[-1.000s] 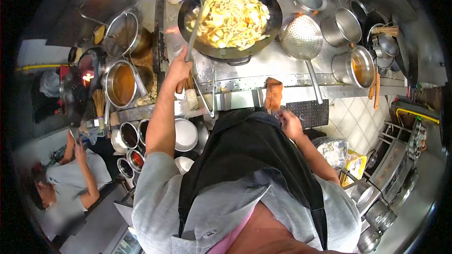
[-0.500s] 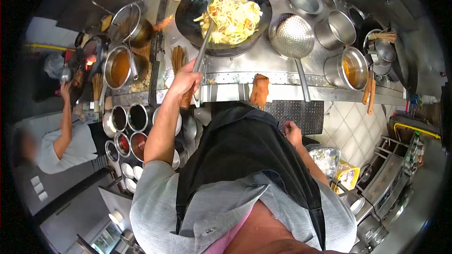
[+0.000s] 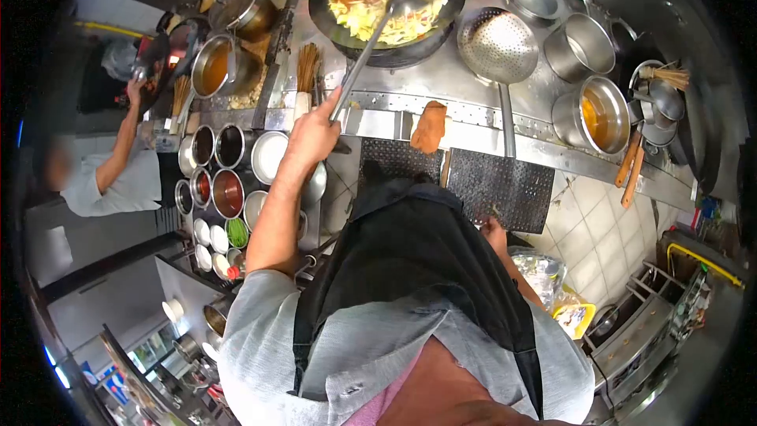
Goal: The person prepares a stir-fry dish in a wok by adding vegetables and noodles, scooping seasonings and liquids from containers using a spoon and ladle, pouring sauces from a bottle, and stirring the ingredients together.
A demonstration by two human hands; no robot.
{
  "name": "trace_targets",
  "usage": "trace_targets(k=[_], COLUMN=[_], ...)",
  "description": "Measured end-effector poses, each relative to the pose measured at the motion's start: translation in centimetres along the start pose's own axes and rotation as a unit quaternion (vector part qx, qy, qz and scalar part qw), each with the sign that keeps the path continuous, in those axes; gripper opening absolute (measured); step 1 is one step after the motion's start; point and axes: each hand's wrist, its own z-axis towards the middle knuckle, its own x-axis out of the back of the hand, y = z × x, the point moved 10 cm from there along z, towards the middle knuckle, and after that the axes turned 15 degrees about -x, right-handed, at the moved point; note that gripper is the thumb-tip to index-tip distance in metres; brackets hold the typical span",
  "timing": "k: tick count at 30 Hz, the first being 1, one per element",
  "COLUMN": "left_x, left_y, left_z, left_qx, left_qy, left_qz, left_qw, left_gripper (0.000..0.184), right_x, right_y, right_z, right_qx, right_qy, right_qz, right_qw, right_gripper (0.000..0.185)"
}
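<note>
Ladle (image 3: pixel 368 54): swept across to the food's (image 3: pixel 355 1) right side since the earlier frame.
Left hand (image 3: pixel 315 136): closed round the ladle.
Right hand (image 3: pixel 494 234): by the apron (image 3: pixel 418 276); can't tell its grip.
Wok (image 3: pixel 321 9): ahead, holding the food; I'd scoop from underneath.

Slanted ladle (image 3: pixel 412 1) over yellowish food (image 3: pixel 356 1) in dark wok (image 3: pixel 318 6)

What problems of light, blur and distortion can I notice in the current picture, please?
Head view: wide-angle bending, black corners; same head view: bright glare on the perforated skimmer, strong light on the food in the wok; head view, left side: a blurred patch over the co-worker's head.
</note>
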Motion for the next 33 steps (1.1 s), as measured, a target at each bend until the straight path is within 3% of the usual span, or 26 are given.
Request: trace_targets(k=[2, 4, 7, 12, 15, 18, 21, 24, 26, 28, 30, 33], left_x=[-0.9, -1.3, -2.5, -1.6, -1.0, -1.5, -0.5, 2.8, 6.5, 8.1, 9.0, 10.2], left_y=[-1.0, -2.5, -5.9, -5.9, -8.7, -10.8, -8.9, -6.6, -6.0, -7.0, -7.9, -10.1], left_z=[-1.5, -1.5, 0.0, -1.8, -2.5, -3.4, -8.2, -16.0, -22.7, -28.9, -35.5, -42.9], left_qx=[-0.049, -0.024, 0.010, 0.056, 0.081, 0.054, 0.140, 0.114, 0.129, 0.126, 0.195, 0.249], left_qy=[-0.013, -0.026, -0.016, 0.089, 0.088, 0.157, 0.133, 0.183, 0.203, 0.205, 0.265, 0.344], left_qz=[0.007, 0.073, 0.164, 0.063, 0.043, -0.016, -0.396, -0.646, -0.675, -0.669, -0.681, -0.640], left_qw=[0.999, 0.997, 0.986, 0.992, 0.992, 0.986, 0.898, 0.732, 0.698, 0.704, 0.654, 0.640], left_gripper=[0.069, 0.070, 0.070, 0.070, 0.068, 0.069, 0.075, 0.070, 0.071, 0.071, 0.072, 0.073], right_x=[-0.3, -0.2, -0.1, -1.3, -0.8, -1.3, -3.0, -8.5, -10.1, -11.1, -11.8, -12.5], right_y=[3.5, 4.5, 4.4, 6.4, 2.5, -1.2, -3.9, 2.6, 0.1, -2.7, -6.0, -11.1], right_z=[0.3, 0.0, 1.2, 4.6, 3.0, 2.7, 2.0, 9.3, 9.6, 8.5, 6.8, 3.8], right_qx=[-0.051, -0.084, -0.029, -0.042, -0.020, -0.011, 0.016, 0.051, 0.052, 0.042, 0.031, 0.020], right_qy=[-0.017, -0.035, -0.007, -0.018, -0.006, 0.003, -0.043, -0.093, -0.116, -0.123, -0.121, -0.120], right_qz=[-0.033, -0.039, -0.081, -0.054, -0.101, -0.130, -0.146, -0.127, -0.136, -0.152, -0.167, -0.181], right_qw=[0.998, 0.995, 0.996, 0.997, 0.995, 0.992, 0.988, 0.986, 0.983, 0.980, 0.978, 0.976], right_gripper=[0.028, 0.029, 0.029, 0.027, 0.024, 0.024, 0.028, 0.029, 0.029, 0.030, 0.030, 0.030])
